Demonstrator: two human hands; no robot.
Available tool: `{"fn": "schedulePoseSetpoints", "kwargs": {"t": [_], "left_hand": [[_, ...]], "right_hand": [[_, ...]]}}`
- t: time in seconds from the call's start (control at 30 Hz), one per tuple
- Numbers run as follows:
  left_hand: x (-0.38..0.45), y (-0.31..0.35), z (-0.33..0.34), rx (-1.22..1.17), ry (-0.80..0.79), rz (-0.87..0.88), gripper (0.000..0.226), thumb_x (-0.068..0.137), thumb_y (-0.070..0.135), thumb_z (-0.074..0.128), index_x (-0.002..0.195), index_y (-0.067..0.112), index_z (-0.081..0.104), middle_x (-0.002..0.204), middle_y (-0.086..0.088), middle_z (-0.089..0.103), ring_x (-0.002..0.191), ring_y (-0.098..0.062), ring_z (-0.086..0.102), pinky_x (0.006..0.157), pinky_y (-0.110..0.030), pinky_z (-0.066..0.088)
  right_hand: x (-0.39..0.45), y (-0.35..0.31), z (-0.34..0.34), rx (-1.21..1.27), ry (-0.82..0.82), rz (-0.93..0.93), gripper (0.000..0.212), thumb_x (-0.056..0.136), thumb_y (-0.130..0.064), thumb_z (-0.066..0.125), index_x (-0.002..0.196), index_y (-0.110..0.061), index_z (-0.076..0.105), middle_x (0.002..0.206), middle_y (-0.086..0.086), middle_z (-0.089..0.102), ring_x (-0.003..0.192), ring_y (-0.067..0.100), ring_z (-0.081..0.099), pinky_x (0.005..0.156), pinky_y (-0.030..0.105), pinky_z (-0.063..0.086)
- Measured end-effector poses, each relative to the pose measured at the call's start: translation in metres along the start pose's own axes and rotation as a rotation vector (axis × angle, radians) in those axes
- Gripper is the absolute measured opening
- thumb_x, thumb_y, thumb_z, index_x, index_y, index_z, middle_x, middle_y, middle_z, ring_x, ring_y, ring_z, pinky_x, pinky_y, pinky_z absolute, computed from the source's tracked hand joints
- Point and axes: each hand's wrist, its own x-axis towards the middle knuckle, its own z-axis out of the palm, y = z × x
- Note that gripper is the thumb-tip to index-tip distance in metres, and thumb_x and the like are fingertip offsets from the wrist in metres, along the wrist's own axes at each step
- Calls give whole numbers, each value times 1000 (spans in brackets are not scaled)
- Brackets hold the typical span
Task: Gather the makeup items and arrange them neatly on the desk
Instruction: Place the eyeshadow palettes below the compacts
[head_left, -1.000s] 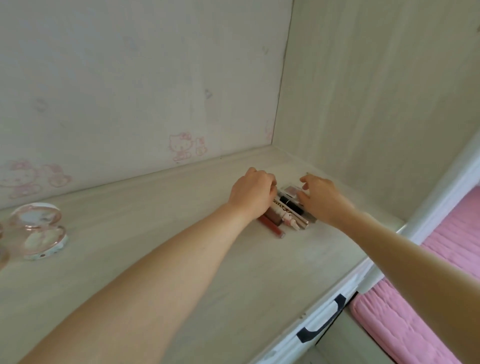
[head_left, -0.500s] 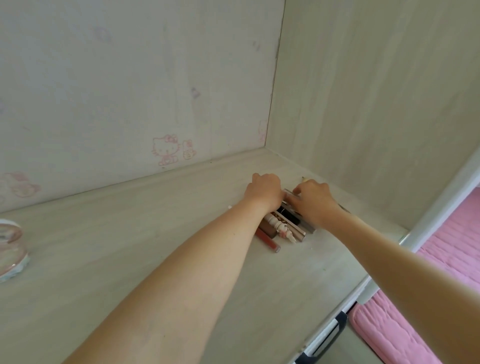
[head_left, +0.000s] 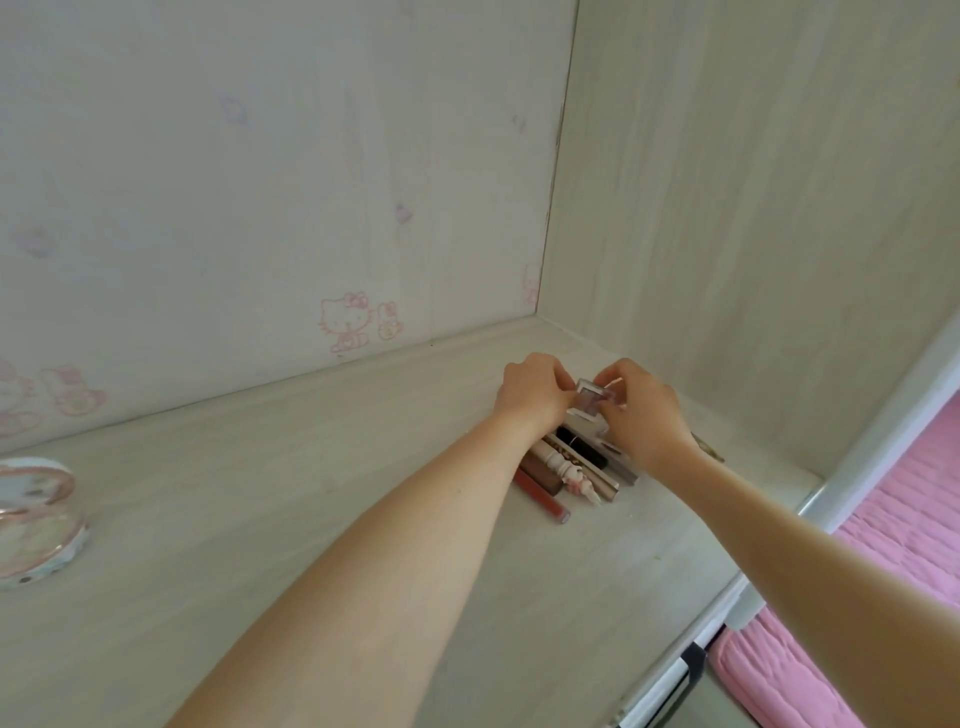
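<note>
You hold a small square compact (head_left: 592, 401), clear-edged with a mauve pan inside, tilted up off the desk (head_left: 311, 519) near the back right corner. Your left hand (head_left: 535, 397) pinches its left side with curled fingers, and your right hand (head_left: 644, 415) pinches its right side, so the compact sits between the two hands, raised just above the row of tubes (head_left: 571, 467). That row lies side by side on the desk under your wrists: a red lip gloss (head_left: 543, 500) nearest you, then brown, cream and black sticks. A round pink mirror compact (head_left: 36, 519) stands open, well apart, at the desk's left edge.
</note>
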Motion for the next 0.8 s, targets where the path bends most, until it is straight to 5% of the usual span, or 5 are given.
{"fn": "schedulePoseSetpoints", "kwargs": {"t": [0.13, 0.3, 0.4, 0.53, 0.8], "left_hand": [[-17, 5, -22, -76, 58, 78, 13, 80, 24, 75, 80, 23, 62, 92, 4, 64, 82, -9, 59, 59, -17, 38], [-55, 6, -57, -229, 41, 70, 17, 77, 22, 79, 86, 20, 65, 80, 2, 67, 72, -10, 63, 54, -13, 47], [-84, 3, -72, -413, -6, 11, 18, 80, 10, 76, 95, 8, 67, 78, -5, 66, 69, -16, 64, 72, -25, 58], [-126, -4, -93, -626, -21, -99, 26, 85, 5, 69, 108, -7, 64, 100, -20, 70, 82, -23, 69, 76, -27, 59], [-211, -26, -141, -894, -20, -227, 25, 90, 9, 62, 109, -9, 63, 96, -20, 70, 83, -31, 70, 81, -37, 59]], "right_hand": [[-8, -18, -8, 141, 43, -42, 21, 90, -11, 58, 94, -31, 55, 83, -14, 61, 76, 2, 59, 53, 15, 38], [-41, -46, -17, 261, 30, -99, 24, 90, -7, 56, 100, -28, 61, 93, -13, 64, 85, 12, 63, 68, 24, 45], [-66, -62, -19, 267, 7, -151, 32, 89, -5, 56, 110, -28, 61, 110, -12, 60, 90, 3, 61, 68, 14, 46], [-99, -85, -18, 180, -44, -257, 37, 86, -18, 68, 122, -26, 59, 117, -12, 52, 86, -4, 56, 63, 2, 42], [-165, -132, -5, 56, -125, -535, 44, 84, -24, 71, 126, -20, 58, 109, -13, 49, 85, 2, 53, 78, 14, 45]]}}
